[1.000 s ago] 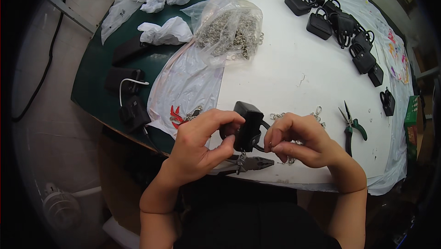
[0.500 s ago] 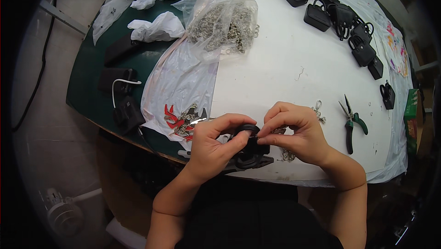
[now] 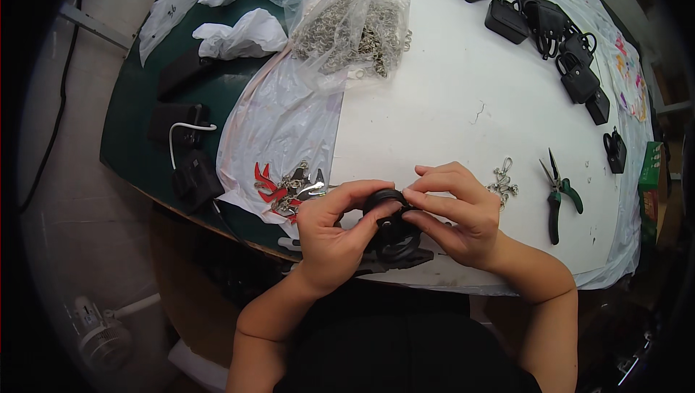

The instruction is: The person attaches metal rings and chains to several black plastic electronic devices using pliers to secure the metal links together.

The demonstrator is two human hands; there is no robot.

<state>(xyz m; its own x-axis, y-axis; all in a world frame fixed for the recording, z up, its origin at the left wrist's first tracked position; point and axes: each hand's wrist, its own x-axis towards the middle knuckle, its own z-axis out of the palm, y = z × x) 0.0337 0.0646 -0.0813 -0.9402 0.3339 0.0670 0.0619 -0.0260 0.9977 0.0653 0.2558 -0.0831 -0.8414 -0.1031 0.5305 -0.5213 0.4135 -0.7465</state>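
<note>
My left hand (image 3: 326,230) is closed on a black looped strap (image 3: 397,244), with the thumb and index finger pinching its upper loop near the table's front edge. The thumb and fingertips of my right hand (image 3: 463,215) close on the right side of the same loop. Any small part between those fingertips is hidden. A dark tool with a tapered tip (image 3: 420,257) lies under the strap, partly covered. Just beyond my right hand is a small cluster of silver metal clasps (image 3: 504,189). Red and silver charms with metal fittings (image 3: 271,191) lie left of my left hand.
Green-handled pliers (image 3: 554,201) lie open at the right. Several small black cases with looped straps (image 3: 507,20) line the far right. A clear bag of metal clasps (image 3: 347,31) stands at the back. Black power banks (image 3: 194,179) and crumpled white paper (image 3: 246,34) are at left.
My right hand's fingers have spread somewhat, and its fingertips have shifted slightly left against the black loop. The left hand keeps its grip. The view has shifted slightly.
</note>
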